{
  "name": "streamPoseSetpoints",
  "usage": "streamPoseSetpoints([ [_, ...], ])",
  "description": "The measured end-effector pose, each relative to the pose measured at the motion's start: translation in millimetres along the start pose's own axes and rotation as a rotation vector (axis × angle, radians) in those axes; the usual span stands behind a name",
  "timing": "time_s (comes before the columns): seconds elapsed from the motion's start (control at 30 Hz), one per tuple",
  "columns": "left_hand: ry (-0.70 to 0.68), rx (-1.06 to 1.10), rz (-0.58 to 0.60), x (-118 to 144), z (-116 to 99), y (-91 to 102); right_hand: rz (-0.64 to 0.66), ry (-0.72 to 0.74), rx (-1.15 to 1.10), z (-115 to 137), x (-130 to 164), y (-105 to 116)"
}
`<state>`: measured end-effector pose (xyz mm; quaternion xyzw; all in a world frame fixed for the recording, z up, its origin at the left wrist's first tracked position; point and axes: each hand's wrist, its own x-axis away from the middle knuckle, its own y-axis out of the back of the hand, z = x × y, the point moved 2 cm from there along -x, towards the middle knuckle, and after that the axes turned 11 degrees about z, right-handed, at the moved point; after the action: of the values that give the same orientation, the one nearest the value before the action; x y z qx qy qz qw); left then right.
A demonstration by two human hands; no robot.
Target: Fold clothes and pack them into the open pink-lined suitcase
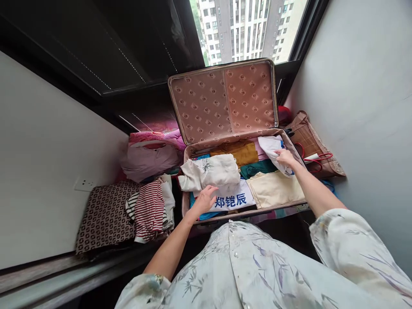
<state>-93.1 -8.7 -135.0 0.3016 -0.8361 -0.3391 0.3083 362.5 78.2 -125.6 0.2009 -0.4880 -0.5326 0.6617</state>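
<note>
A: Principal item?

B: White garment with blue trim (pixel 268 146), loosely bunched, at the right end of the open suitcase (pixel 186 205). Right hand (pixel 286 158) closed on it, a fold pinched between thumb and fingers.

A: Left hand?

B: Left hand (pixel 204 199): fingers loosely spread, nothing seen in its grip. Placed over the lettered white cloth (pixel 231 199), just beside the off-white garment (pixel 219 169); whether the fingertips touch, cannot tell.

A: Handling note?

B: In my judgement, a light pinch serves best: spread the bunched fold flat, keep its edge inside the rim, and leave the neighbouring cream cloth (pixel 275 189) undisturbed.

A: Markings?

B: Lettered cloth: three blue Chinese characters, 郑铠辰. Lid lining (pixel 206 111): small repeated emblems, wording too small to read. No brand legible.

A: Outlying stock?

B: Left of the suitcase: one red-and-white striped garment (pixel 152 206); beside it, one brown patterned piece (pixel 106 214), repeated motif, no legible words. Right: one brown bag (pixel 302 133), red handles.
</note>
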Motion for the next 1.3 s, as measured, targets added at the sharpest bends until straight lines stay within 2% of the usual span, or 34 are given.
streamPoseSetpoints([
  [0.07,-0.035,0.004,-0.037,-9.3,-11.6,6.3,0.051,0.008,0.005,4.9,12.6,24.6],
  [0.17,-0.081,-0.059,-0.093,-35.8,-41.7,16.7,0.235,0.156,-0.066,25.9,46.4,48.9],
  [0.3,-0.151,-0.169,-0.109,-80.0,-87.9,25.0,0.565,0.371,-0.160,69.2,106.9,53.6],
  [0.33,-0.182,-0.175,-0.061,-88.5,-96.4,23.8,0.625,0.409,-0.151,79.4,120.5,51.0],
  [0.4,-0.258,-0.146,0.159,-97.4,-106.2,17.1,0.690,0.466,-0.102,95.5,141.9,44.2],
  [0.47,-0.322,-0.068,0.432,-92.6,-106.4,11.1,0.685,0.502,-0.046,104.6,154.9,38.9],
  [0.5,-0.338,-0.025,0.528,-85.5,-103.6,11.8,0.668,0.515,-0.027,107.1,158.5,37.4],
  [0.53,-0.347,0.005,0.570,-76.3,-99.6,16.5,0.645,0.521,-0.017,108.7,160.5,36.9],
  [0.57,-0.346,0.011,0.550,-66.0,-94.9,25.9,0.613,0.521,-0.016,110.3,160.9,37.0],
  [0.6,-0.332,-0.014,0.479,-55.1,-89.7,39.7,0.574,0.519,-0.020,112.5,159.8,37.2],
  [0.67,-0.259,-0.147,0.254,-33.7,-78.4,77.3,0.445,0.535,-0.030,121.9,152.5,36.8],
  [0.73,-0.137,-0.312,-0.010,-15.3,-64.9,118.3,0.246,0.604,-0.010,139.6,138.6,30.6],
  [0.8,0.002,-0.419,-0.205,-2.5,-46.8,147.1,0.049,0.692,0.058,162.3,118.4,12.4],
  [0.83,0.067,-0.448,-0.255,1.2,-35.6,153.0,-0.019,0.721,0.106,173.5,106.3,-2.4],
  [0.87,0.132,-0.466,-0.267,3.0,-23.1,152.1,-0.053,0.735,0.163,183.4,93.2,-21.2],
  [0.93,0.249,-0.487,-0.183,1.7,3.9,131.0,-0.020,0.713,0.300,196.9,67.1,-67.8],
  [1.03,0.317,-0.532,0.030,-7.3,38.0,69.6,0.128,0.591,0.499,198.9,38.2,-142.2],
  [1.1,0.290,-0.562,0.078,-15.3,51.8,30.6,0.106,0.520,0.551,193.9,29.3,-178.7],
  [1.13,0.286,-0.564,0.065,-19.5,56.8,16.4,0.064,0.498,0.557,191.5,27.2,-191.1],
  [1.2,0.309,-0.538,0.001,-28.1,64.6,1.2,-0.016,0.477,0.556,188.4,24.5,-205.0],
  [1.3,0.326,-0.481,-0.066,-40.9,73.4,3.6,-0.049,0.465,0.553,189.2,18.2,-207.7],
])
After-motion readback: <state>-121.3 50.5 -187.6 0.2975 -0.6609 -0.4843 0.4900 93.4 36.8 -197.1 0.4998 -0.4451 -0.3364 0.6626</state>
